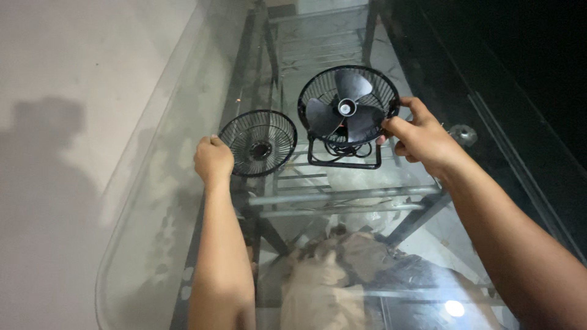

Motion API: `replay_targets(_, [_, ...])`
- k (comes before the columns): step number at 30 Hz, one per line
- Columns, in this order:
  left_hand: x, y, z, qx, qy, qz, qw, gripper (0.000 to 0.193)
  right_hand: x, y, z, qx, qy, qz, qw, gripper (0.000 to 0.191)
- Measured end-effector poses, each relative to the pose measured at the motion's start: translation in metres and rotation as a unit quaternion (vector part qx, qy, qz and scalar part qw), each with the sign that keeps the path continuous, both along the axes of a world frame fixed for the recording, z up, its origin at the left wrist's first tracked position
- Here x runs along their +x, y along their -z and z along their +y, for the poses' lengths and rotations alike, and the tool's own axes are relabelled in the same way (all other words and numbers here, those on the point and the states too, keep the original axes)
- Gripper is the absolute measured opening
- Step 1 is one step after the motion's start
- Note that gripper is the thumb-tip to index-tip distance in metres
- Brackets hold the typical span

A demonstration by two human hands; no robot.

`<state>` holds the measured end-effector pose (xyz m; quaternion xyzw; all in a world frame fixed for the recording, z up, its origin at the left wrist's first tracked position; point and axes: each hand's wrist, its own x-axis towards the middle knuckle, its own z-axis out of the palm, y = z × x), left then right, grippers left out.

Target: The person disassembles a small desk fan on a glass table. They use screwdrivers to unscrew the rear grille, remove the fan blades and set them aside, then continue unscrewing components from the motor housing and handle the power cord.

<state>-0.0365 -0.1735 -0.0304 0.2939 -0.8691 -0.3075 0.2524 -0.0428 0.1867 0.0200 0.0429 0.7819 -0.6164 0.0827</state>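
Small black desk fan, blades bare, stands on the glass tabletop. Right hand pinches its rim; left hand is closed on the detached front grille beside it. Risks: fan sliding on smooth glass, grille wires snagging blades, hard knock on glass.

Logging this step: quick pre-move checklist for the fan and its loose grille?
1. Left hand grips front grille at its rim: ok.
2. Right hand holds fan by its cage rim: ok.
3. Grille fully off the fan, blades exposed: ok.
4. Fan stand resting on glass table: ok.
5. Blades stopped: cannot tell.
6. Cord unplugged: cannot tell.
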Motion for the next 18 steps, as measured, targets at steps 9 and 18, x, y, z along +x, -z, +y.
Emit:
replay_targets(9, [0.000, -0.031, 0.037, -0.190, 0.047, 0.187, 0.963, 0.035, 0.001, 0.001, 0.008, 0.003, -0.022, 0.013, 1.000, 0.062])
replay_targets(18, [0.023, -0.038, 0.159, -0.216, 0.341, 0.164, 0.900, 0.074, -0.004, 0.008, 0.018, -0.008, -0.063, 0.017, 0.998, 0.065])
